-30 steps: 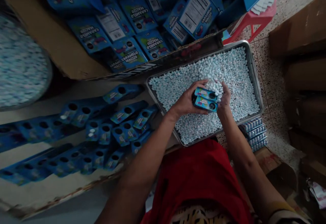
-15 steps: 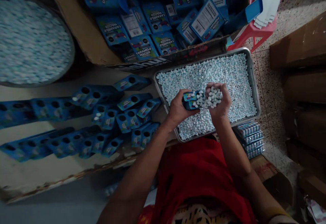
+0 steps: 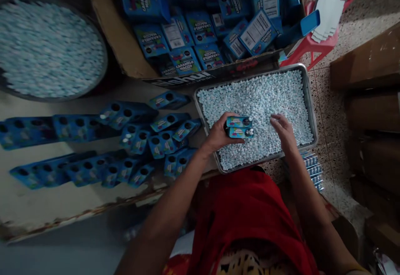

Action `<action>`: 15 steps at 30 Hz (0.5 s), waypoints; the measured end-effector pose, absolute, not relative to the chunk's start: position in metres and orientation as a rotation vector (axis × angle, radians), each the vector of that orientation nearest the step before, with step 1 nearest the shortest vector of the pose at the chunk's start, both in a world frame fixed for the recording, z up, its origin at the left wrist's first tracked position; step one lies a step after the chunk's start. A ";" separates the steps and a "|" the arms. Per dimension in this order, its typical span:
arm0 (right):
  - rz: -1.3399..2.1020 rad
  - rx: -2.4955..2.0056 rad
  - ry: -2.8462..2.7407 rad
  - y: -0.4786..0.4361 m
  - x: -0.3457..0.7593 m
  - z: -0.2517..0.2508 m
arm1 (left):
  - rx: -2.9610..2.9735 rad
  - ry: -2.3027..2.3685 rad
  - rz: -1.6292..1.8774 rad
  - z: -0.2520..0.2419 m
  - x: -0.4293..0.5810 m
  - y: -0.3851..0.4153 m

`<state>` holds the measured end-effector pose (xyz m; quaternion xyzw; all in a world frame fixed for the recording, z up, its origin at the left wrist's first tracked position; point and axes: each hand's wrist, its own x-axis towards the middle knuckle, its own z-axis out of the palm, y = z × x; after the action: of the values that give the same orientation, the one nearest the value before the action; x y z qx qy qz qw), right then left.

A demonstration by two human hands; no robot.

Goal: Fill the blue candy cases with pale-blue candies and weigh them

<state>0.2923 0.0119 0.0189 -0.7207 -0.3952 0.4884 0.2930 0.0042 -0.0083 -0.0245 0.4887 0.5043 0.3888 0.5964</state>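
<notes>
Tray of pale pellets beneath two blue boxes

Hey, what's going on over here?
A person's left hand holds two small blue boxes side by side over a metal tray of pale candy-like pieces. A few pieces show at the boxes' openings. The right hand is open over the tray, with nothing visible in it. To the left, more blue boxes stand on a table.
</notes>
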 end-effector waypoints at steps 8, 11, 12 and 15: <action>0.876 -1.960 -1.745 -0.019 0.294 0.004 | 1.180 1.087 1.297 -0.033 0.002 -0.024; 0.745 -1.929 -1.942 -0.007 0.294 -0.005 | 1.099 1.118 1.357 -0.017 -0.020 -0.035; 0.716 -1.920 -1.969 -0.003 0.297 -0.007 | 1.045 1.135 1.381 -0.010 -0.029 -0.041; 0.623 -1.899 -1.973 0.011 0.310 -0.010 | 0.906 1.262 1.489 0.015 -0.063 -0.071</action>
<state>0.3100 0.0112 -0.0098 -0.6668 -0.6928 0.2187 0.1661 -0.0634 -0.0710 0.0146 0.3704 0.5160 0.6090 0.4751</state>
